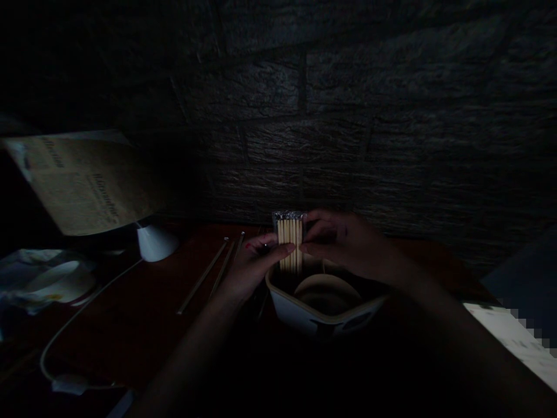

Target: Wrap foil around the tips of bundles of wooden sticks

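In dim light both my hands hold an upright bundle of thin wooden sticks (290, 241) with a shiny foil wrap at its top. My left hand (255, 261) pinches the bundle from the left with thumb and fingers closed on it. My right hand (343, 241) grips it from the right, fingers curled round it. The bundle stands at the far rim of a white container (304, 316), which holds a round pale object (324, 287).
Two long thin sticks (213, 273) lie on the dark red table left of my hands. A white lamp base (154, 241) with a cable (65, 334) stands at left under a printed paper (82, 183). Crumpled plastic (39, 278) lies far left. A dark brick-patterned wall (348, 116) rises behind.
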A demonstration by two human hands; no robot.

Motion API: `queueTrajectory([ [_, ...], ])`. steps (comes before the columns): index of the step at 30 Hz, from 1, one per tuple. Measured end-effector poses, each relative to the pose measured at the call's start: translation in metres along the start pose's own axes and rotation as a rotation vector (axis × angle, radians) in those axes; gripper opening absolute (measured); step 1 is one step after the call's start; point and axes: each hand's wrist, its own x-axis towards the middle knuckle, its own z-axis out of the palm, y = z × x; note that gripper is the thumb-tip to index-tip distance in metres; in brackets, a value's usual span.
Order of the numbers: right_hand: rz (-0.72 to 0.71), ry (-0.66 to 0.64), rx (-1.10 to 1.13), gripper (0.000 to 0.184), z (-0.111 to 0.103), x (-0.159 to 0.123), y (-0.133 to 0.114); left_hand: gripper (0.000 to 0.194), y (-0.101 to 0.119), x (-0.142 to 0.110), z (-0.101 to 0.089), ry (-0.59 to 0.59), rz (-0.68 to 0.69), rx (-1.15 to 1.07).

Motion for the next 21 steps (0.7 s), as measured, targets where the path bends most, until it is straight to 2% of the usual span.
queueTrajectory([
  [21, -0.001, -0.002, -0.009, 0.034, 0.0002, 0.0012, 0.0009, 0.032, 0.0015, 0.0, 0.0017, 0.004, -0.008, -0.031],
])
